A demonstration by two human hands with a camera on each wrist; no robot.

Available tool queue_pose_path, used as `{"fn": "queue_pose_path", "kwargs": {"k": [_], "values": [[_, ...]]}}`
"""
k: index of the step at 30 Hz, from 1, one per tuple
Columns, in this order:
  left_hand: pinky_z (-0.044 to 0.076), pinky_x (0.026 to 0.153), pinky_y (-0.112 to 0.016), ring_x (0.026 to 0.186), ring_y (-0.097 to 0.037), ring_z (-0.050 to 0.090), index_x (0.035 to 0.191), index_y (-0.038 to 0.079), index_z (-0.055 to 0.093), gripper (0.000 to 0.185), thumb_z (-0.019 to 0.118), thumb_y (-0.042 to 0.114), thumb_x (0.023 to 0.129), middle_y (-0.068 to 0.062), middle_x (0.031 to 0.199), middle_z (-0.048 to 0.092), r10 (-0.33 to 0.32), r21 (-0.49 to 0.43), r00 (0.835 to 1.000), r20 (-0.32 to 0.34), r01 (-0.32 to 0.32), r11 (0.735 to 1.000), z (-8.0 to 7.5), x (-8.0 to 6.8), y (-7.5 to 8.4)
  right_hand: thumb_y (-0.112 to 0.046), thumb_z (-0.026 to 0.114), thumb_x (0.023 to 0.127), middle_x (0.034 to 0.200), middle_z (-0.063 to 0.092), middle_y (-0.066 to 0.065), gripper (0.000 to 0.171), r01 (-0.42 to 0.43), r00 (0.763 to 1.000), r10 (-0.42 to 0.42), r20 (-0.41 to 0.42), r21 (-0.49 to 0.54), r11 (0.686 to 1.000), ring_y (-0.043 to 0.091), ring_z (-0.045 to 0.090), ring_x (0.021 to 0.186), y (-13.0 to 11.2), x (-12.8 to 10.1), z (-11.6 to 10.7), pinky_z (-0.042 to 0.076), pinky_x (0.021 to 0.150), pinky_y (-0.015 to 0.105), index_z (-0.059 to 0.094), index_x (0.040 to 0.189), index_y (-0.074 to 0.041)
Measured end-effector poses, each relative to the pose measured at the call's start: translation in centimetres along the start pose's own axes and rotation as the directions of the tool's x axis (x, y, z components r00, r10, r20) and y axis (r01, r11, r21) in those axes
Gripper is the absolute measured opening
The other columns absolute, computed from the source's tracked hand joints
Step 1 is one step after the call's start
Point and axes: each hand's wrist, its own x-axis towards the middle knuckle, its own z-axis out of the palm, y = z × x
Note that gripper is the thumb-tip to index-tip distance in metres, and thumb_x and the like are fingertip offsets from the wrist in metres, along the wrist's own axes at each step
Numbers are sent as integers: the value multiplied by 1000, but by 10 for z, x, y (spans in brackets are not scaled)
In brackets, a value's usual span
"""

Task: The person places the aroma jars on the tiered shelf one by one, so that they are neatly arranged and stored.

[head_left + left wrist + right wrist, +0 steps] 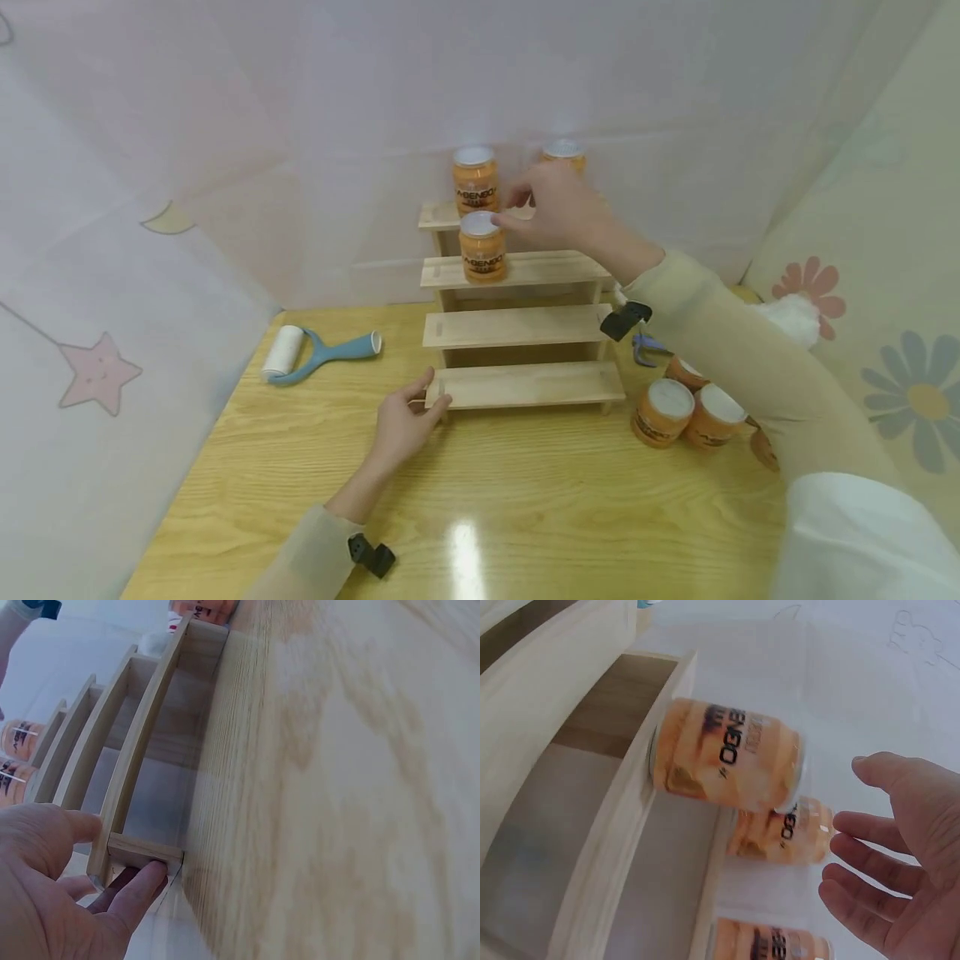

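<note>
A stepped wooden shelf [525, 325] with several tiers stands on the table. One orange jar with a white lid [482, 247] is on the second tier from the top. Two more orange jars [475, 179] [564, 152] stand on the top tier. My right hand [517, 208] hovers beside the second-tier jar's lid. In the right wrist view its fingers [870, 825] are spread and clear of the jars [727, 761]. My left hand [431, 396] pinches the left end of the bottom step [142, 851] between thumb and fingers.
A lint roller with a blue handle [318, 354] lies at the table's left. Several more orange jars [663, 412] sit to the right of the shelf, by my right forearm. Patterned fabric walls close in the table on three sides.
</note>
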Motion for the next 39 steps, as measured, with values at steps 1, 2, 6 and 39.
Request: {"fn": "queue_pose_path", "kwargs": {"k": [1,2,6,39], "values": [[64,80,-25,116,-35,73,156,10,53,65,78,29,100,-21,144,65,5,0,1000,0,-5,1000,-1,0,0,-33,76,96,85,76,13,31,12,1000,-12,-7,7,1000,28,64,80,3,-3,-4,51,76,39,80,88,-3],[64,81,-25,116,-35,74,156,10,53,65,78,28,100,-21,144,65,5,0,1000,-1,-5,1000,-1,0,-1,-31,76,96,85,76,14,29,17,1000,-17,-7,6,1000,28,64,80,6,-7,-7,51,76,38,80,89,-2],[65,79,-26,116,-35,74,156,8,52,65,78,27,100,-22,146,64,14,0,1000,-1,-14,1000,-3,0,-2,-28,75,96,91,77,15,27,-27,998,28,50,-23,999,29,67,84,18,-23,-20,54,79,41,81,96,-2],[63,72,-22,112,-32,76,156,13,54,64,79,28,99,-19,146,64,-6,-41,1000,-3,6,999,-2,0,-7,-43,75,99,96,80,12,41,-294,933,326,153,-199,935,24,71,81,106,-169,-87,54,65,37,81,109,-4]]}}
